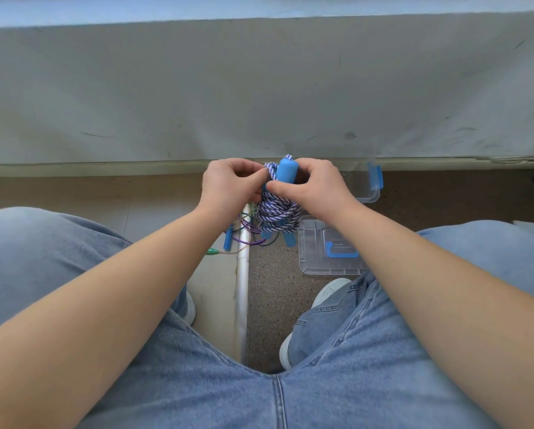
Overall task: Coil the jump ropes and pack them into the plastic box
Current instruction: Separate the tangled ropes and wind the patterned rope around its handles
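Observation:
I hold a blue-and-white braided jump rope (277,209) above the floor; its coils hang in a bundle below my hands. My left hand (228,187) pinches the rope beside the blue handle (286,170). My right hand (313,188) grips that handle, thumb across the front. A clear plastic box (364,187) with blue latches sits on the floor behind my right hand, mostly hidden. Its clear lid (327,249) with a blue handle lies nearer me. A second thin rope (247,232) of purple and green cord with small handles lies tangled on the floor under the bundle.
I sit with both knees in blue jeans (259,397) spread, white shoes (327,292) on the floor. A white pipe (242,289) runs along the floor between my feet. A grey wall (259,88) rises just beyond the hands.

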`<state>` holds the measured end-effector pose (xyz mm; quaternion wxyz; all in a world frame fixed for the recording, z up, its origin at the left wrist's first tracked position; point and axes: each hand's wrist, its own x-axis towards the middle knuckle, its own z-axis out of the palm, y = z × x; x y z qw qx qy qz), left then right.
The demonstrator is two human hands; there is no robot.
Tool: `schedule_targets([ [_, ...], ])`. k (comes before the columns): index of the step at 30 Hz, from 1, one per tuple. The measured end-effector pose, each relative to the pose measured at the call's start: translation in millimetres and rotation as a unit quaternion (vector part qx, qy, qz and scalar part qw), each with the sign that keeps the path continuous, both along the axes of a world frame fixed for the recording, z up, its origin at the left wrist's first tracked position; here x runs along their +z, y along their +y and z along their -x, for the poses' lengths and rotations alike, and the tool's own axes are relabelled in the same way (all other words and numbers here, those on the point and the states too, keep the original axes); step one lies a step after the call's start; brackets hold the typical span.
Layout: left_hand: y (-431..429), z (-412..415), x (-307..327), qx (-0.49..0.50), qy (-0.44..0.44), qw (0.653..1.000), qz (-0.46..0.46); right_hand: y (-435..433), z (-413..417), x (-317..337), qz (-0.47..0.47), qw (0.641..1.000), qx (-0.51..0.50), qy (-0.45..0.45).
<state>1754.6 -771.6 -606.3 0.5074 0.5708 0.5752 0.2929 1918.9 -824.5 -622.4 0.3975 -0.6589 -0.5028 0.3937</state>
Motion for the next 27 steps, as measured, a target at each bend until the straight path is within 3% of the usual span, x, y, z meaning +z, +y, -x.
schedule_targets([
  [8,-9,-1,7,-0.04,0.045,0.998,-0.025,-2,-3,-4,-0.014,0.996,0.067,0.06],
  [13,-7,-1,8,-0.041,0.101,0.991,-0.072,-2,1,-4,-0.017,0.998,0.047,0.035],
  [19,-4,-2,10,-0.033,0.102,0.988,-0.107,-5,2,4,-0.035,0.998,0.011,-0.043],
  [24,-7,-3,4,-0.053,0.145,0.976,-0.156,-5,-1,1,-0.025,0.999,0.048,0.0],
  [27,-5,-2,5,-0.114,0.203,0.959,-0.163,-7,0,-3,-0.002,0.998,0.059,-0.003],
])
